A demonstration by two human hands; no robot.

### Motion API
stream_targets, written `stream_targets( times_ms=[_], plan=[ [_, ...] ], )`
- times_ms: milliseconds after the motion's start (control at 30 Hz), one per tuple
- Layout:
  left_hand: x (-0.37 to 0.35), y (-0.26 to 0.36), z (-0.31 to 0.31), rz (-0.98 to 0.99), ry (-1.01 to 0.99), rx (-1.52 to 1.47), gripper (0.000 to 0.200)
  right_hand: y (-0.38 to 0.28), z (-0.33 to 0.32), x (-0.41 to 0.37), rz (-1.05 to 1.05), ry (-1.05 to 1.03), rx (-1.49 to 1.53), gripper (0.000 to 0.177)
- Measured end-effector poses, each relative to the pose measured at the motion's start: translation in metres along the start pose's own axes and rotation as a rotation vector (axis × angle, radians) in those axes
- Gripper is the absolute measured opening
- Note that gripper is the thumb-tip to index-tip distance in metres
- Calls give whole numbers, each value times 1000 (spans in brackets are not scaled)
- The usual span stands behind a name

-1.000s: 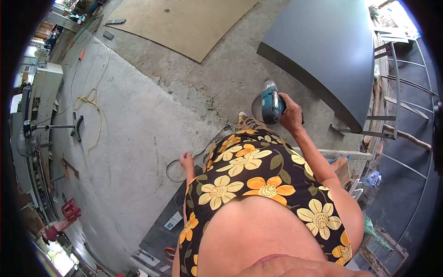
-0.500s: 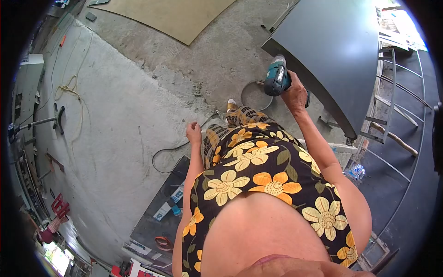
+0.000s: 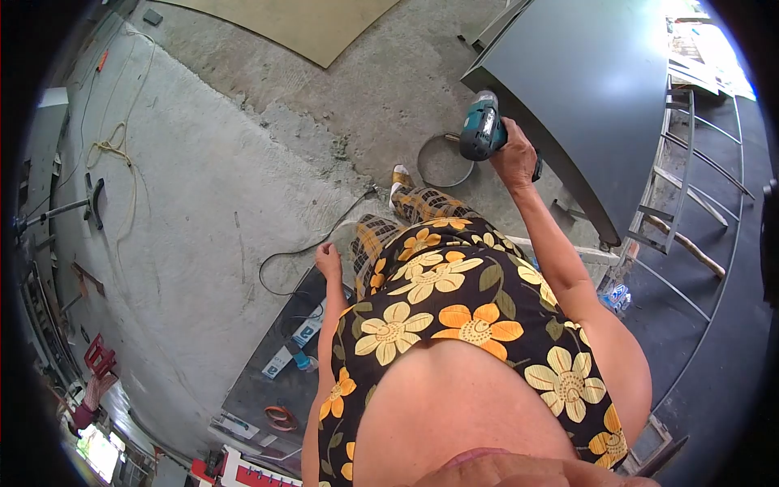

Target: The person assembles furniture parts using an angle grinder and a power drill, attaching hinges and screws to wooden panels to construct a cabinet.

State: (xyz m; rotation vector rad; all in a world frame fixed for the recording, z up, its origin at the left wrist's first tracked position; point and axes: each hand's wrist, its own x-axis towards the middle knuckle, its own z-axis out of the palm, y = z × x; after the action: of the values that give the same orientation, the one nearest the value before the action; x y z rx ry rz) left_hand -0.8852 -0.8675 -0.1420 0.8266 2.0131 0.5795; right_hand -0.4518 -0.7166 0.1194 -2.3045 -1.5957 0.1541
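Observation:
In my right hand (image 3: 516, 156) is a teal and black cordless drill (image 3: 484, 128), my fingers wrapped round its handle. Its nose points away from me, close to the near corner of a large dark grey metal panel (image 3: 580, 89). My left hand (image 3: 328, 261) hangs low beside my patterned trousers, its fingers curled in with nothing visible in them. A thin black cable (image 3: 284, 258) loops on the concrete floor just beyond that hand. Part of the drill's grip is hidden by my right hand.
A round metal hoop (image 3: 425, 162) lies on the floor ahead. Boxes (image 3: 307, 331) and orange tape (image 3: 280, 418) lie on a dark sheet at lower left. A metal ladder-like frame (image 3: 686, 174) stands at right, a tan board (image 3: 316, 32) lies at the top, and a cord (image 3: 122, 150) at left.
My left hand has dropped lower and slightly left, nearer my body. The drill has shifted slightly left and up in my right hand's grip. The view has moved a little forward.

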Motion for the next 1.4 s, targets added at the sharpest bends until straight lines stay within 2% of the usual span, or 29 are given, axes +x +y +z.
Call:
stream_targets(
  times_ms=[67, 167, 300, 433, 533, 567, 633, 700, 800, 1000, 1200, 1400],
  plan=[
    [4, 4, 0, -1, 1, 9, 19, 3, -1, -10, -87, 40, 44, 45],
    [11, 9, 1, -7, -12, -15, 20, -7, -4, -26, -106, -25, 59, 49],
    [16, 7, -5, 31, -7, -68, 20, -12, 3, -31, -34, -69, 33, 49],
    [13, -7, -27, 59, 22, -41, 20, 3, 24, -21, -40, 5, 3, 50],
    [4, -27, -52, 68, -15, 5, 22, 5, 27, -10, 33, -72, -31, 54],
    [-2, -27, -57, 106, -12, 81, 23, 18, 43, 3, 55, -42, -28, 48],
    [-12, -35, -72, 126, -43, 179, 23, 25, 51, 15, 120, -165, -77, 42],
    [-19, -40, -85, 82, -99, 244, 23, 30, 56, 9, 96, -81, -44, 36],
    [-16, -39, -97, 57, -145, 302, 22, 29, 42, -20, 114, -24, 72, 36],
    [16, -4, -118, 144, -159, 283, 22, 51, 19, -106, 97, 146, 254, 42],
    [53, 58, -129, 262, -147, 180, 23, 92, -15, -201, 265, 304, 190, 46],
    [39, 102, -127, 424, -234, 275, 24, 114, -59, -271, 470, 333, 98, 49]
  ],
)
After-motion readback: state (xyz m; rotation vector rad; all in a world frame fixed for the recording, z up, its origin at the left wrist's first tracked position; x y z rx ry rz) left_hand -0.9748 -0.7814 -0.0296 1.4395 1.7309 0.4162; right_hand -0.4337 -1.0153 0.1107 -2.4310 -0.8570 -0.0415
